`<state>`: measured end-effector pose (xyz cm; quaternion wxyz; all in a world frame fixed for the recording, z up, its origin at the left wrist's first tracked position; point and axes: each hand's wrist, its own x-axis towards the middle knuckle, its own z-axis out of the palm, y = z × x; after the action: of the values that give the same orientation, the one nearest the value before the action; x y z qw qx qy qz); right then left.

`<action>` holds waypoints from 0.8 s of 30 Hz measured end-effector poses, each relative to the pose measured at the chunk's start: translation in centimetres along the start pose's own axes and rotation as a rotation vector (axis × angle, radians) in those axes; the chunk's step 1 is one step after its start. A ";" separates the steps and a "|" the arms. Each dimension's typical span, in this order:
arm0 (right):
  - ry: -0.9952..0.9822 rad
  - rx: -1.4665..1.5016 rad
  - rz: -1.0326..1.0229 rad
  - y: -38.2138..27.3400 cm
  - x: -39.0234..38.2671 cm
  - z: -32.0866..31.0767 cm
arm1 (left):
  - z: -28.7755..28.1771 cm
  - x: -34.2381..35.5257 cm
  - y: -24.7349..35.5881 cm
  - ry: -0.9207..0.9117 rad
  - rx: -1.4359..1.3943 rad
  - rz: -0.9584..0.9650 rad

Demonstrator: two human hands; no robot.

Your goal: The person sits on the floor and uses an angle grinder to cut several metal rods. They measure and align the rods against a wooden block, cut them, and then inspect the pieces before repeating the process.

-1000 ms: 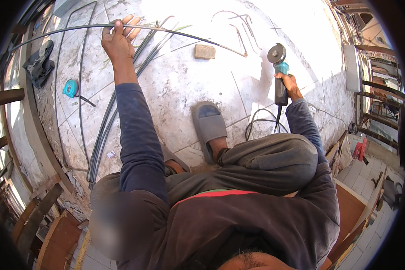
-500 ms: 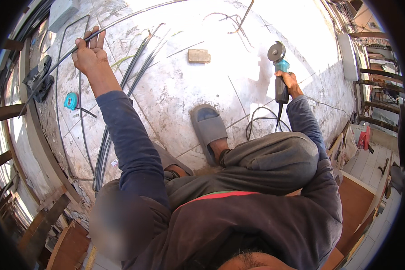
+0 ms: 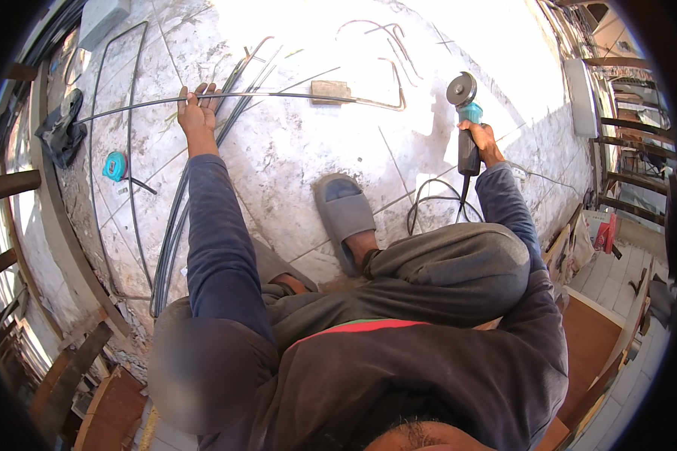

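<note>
My left hand [image 3: 198, 122] is closed round a long thin steel rod [image 3: 278, 95], with some fingertips sticking out above it. The rod runs sideways over the floor, its right part crossing a small tan block [image 3: 329, 87] and ending in a hooked bend. In my right hand [image 3: 486, 143] is an angle grinder [image 3: 469, 156], gripped by its dark body with the disc [image 3: 462, 89] pointing away from me. From its back end a black cord [image 3: 414, 207] loops on the floor. Whether the disc is spinning I cannot tell.
Several straight rods [image 3: 174, 233] lie bundled beneath my left forearm. A bent rod frame [image 3: 133, 98], a teal tape measure [image 3: 115, 166] and a black bag [image 3: 62, 129] are on the left. More bent rods [image 3: 395, 37] lie far ahead. My sandalled foot [image 3: 346, 218] stands mid-floor.
My left hand has moved right and slightly nearer. The rod has swung from a steep slant to nearly level, its bent end now by the block. The grinder has hardly moved.
</note>
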<state>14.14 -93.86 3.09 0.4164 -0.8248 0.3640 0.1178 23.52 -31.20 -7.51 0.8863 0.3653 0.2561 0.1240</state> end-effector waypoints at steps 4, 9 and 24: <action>-0.010 0.018 0.006 -0.9 -1.1 0.8 | -1.6 0.0 -1.1 0.090 0.034 0.004; 0.012 0.007 0.011 -0.2 -0.3 0.4 | -0.7 0.4 -0.5 0.126 0.229 0.028; -0.046 0.029 0.010 0.3 -0.3 0.6 | 2.4 -0.3 0.1 0.016 0.152 0.230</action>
<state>13.78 -93.29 2.70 0.4358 -0.8139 0.3602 0.1339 24.59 -32.69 -5.90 0.8340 0.4573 0.2280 0.2082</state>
